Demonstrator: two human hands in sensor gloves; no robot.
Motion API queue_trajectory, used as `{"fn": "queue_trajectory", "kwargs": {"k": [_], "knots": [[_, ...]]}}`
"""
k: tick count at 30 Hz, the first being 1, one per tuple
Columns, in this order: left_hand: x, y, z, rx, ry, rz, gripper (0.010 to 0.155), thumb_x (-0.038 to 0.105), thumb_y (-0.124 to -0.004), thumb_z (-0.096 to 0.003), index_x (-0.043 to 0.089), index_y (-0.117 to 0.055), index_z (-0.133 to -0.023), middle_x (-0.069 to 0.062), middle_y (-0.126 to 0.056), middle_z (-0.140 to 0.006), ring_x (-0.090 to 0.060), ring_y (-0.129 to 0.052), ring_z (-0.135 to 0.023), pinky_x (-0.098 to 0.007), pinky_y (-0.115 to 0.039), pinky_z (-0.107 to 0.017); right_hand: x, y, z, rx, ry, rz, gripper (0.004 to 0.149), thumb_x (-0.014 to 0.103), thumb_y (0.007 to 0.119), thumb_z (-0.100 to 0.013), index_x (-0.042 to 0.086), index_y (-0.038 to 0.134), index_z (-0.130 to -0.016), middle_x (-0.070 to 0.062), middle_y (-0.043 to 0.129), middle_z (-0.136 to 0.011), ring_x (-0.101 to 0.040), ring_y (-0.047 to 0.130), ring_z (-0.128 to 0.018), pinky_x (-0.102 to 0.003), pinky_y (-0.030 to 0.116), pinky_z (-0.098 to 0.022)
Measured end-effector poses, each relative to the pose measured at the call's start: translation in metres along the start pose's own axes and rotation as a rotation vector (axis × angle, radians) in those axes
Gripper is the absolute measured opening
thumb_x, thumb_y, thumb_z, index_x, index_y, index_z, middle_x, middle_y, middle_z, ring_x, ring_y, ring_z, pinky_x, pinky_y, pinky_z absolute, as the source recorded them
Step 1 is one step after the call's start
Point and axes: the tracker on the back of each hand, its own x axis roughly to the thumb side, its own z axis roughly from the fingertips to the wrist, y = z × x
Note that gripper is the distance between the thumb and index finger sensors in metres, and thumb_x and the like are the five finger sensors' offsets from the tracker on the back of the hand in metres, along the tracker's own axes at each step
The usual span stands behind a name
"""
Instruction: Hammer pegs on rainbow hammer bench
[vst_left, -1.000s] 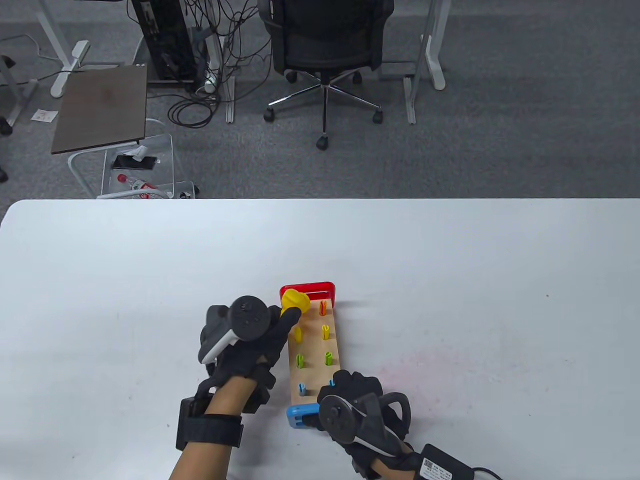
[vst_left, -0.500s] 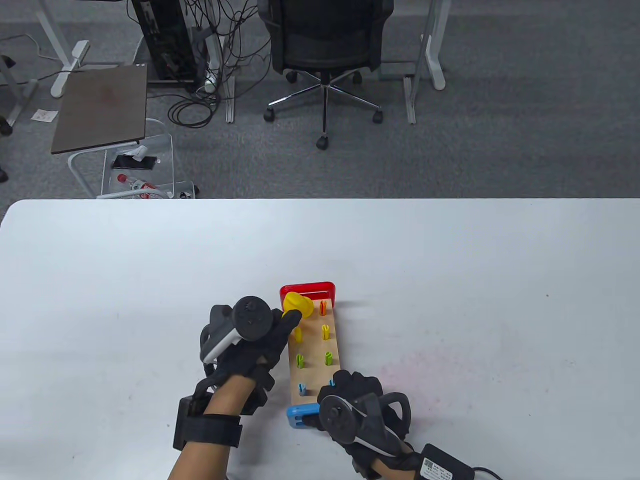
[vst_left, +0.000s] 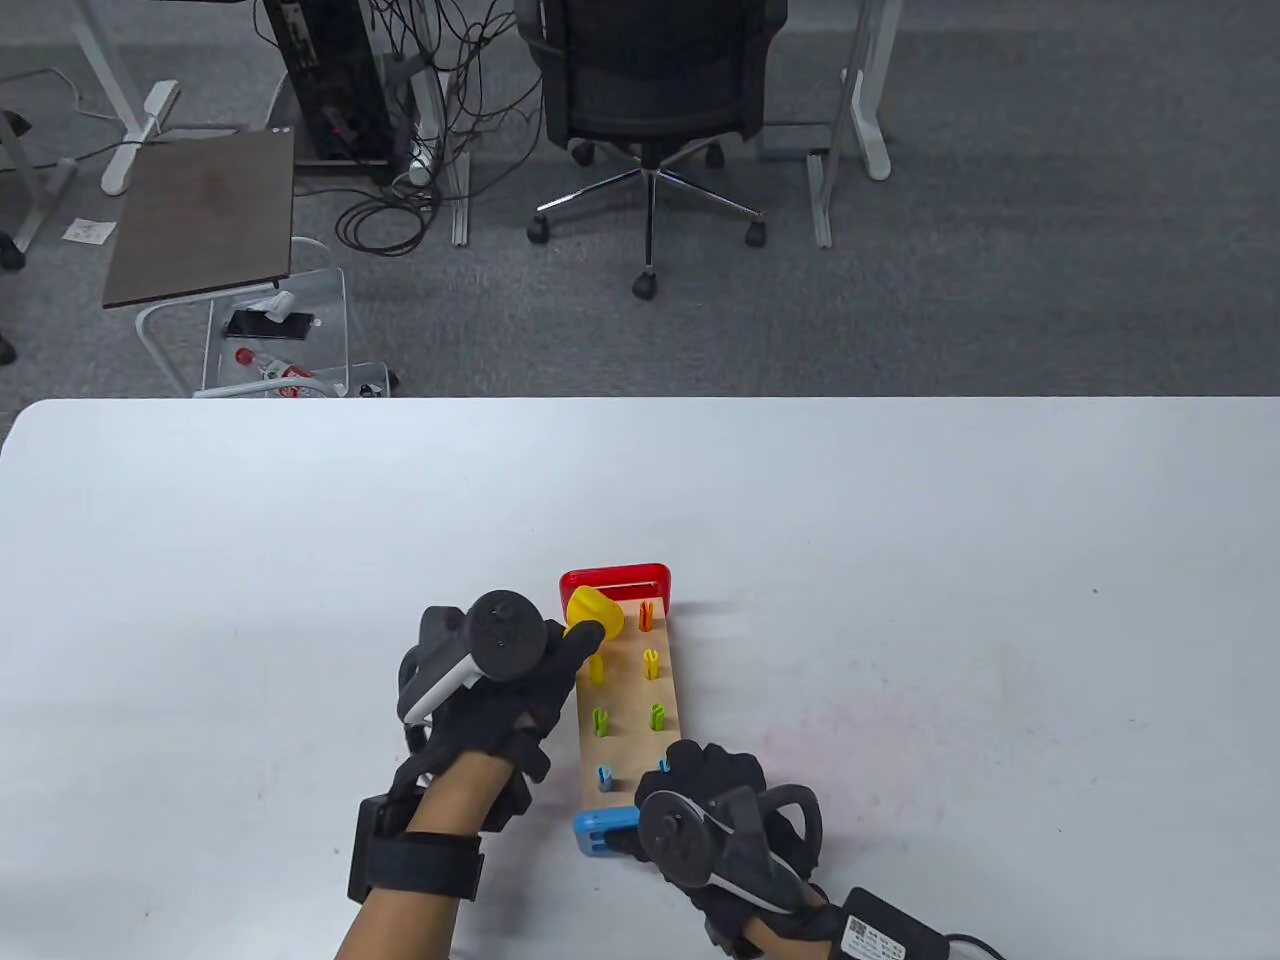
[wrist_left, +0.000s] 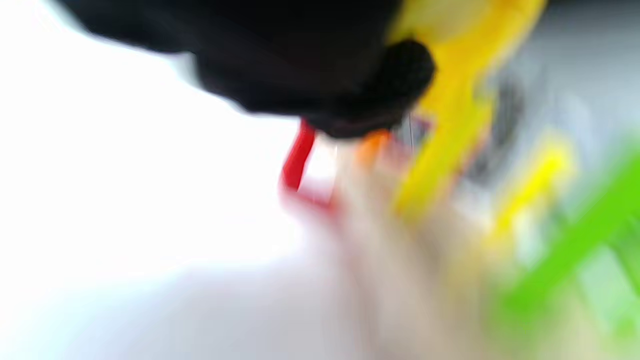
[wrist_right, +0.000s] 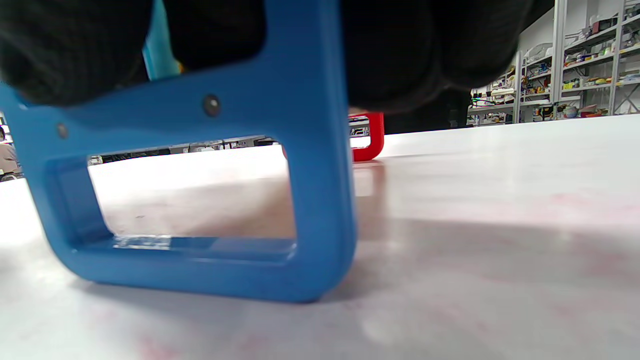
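Note:
The hammer bench (vst_left: 628, 735) is a wooden board with a red end (vst_left: 615, 580) far and a blue end (vst_left: 600, 832) near, lying on the white table (vst_left: 900, 560). Orange, yellow, green and blue pegs stand in two rows. My left hand (vst_left: 500, 680) grips the yellow hammer (vst_left: 592, 612), whose head is over the far left corner of the board. The left wrist view is blurred; the hammer (wrist_left: 450, 115) shows as a yellow streak. My right hand (vst_left: 715, 790) presses on the near end of the bench; its fingers lie over the blue end (wrist_right: 210, 200).
A black cable box (vst_left: 890, 935) lies at the table's near edge by my right wrist. Beyond the far table edge stand an office chair (vst_left: 650, 100) and a small side table (vst_left: 205, 215).
The hammer head has dropped slightly toward the far left pegs. My left hand shifted a little. My right hand has not moved.

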Motion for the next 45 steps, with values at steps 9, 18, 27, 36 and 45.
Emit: {"fn": "queue_trajectory", "kwargs": {"k": [9,18,27,36,45], "knots": [[0.02,0.042,0.016,0.317,-0.306,0.103,0.075,0.068,-0.041,-0.0585,0.017,-0.084,-0.093,0.003,-0.102,-0.066,-0.015,-0.104,-0.029,-0.042,-0.089,-0.026,0.0,0.0,0.0,-0.002,-0.002,-0.003,0.046,0.064,0.078,-0.032,0.023,0.084,-0.051,-0.012,0.08,-0.077,-0.025,0.092,-0.05,-0.054,0.074,-0.059],[0.002,0.012,0.001,0.122,-0.15,0.1,0.075,0.065,-0.044,-0.0596,0.014,-0.091,-0.086,0.001,-0.107,-0.057,-0.015,-0.104,-0.018,-0.041,-0.088,-0.017,0.0,0.0,0.001,-0.003,-0.003,-0.001,0.046,0.065,0.077,-0.032,0.023,0.084,-0.052,-0.012,0.08,-0.078,-0.025,0.092,-0.05,-0.054,0.074,-0.059],[0.002,0.027,0.008,0.213,-0.23,0.073,0.074,0.067,-0.042,-0.0597,0.016,-0.086,-0.091,0.002,-0.104,-0.064,-0.015,-0.105,-0.026,-0.042,-0.089,-0.023,0.0,-0.001,0.001,-0.003,-0.004,-0.002,0.046,0.064,0.077,-0.032,0.023,0.084,-0.052,-0.012,0.08,-0.078,-0.025,0.092,-0.05,-0.054,0.074,-0.06],[-0.019,-0.012,-0.002,-0.04,-0.077,-0.046,0.074,0.067,-0.048,-0.0593,0.013,-0.094,-0.084,-0.001,-0.108,-0.055,-0.016,-0.104,-0.018,-0.042,-0.088,-0.016,0.0,0.0,0.001,-0.003,-0.007,-0.002,0.046,0.064,0.077,-0.033,0.023,0.083,-0.053,-0.012,0.08,-0.078,-0.025,0.092,-0.05,-0.054,0.074,-0.06],[0.035,0.084,0.033,0.319,-0.282,0.292,0.075,0.068,-0.046,-0.0601,0.014,-0.091,-0.087,0.0,-0.106,-0.059,-0.016,-0.104,-0.022,-0.042,-0.088,-0.02,-0.001,-0.001,0.001,-0.001,-0.008,-0.001,0.046,0.064,0.077,-0.033,0.023,0.083,-0.053,-0.012,0.08,-0.078,-0.025,0.092,-0.05,-0.054,0.074,-0.06]]}}
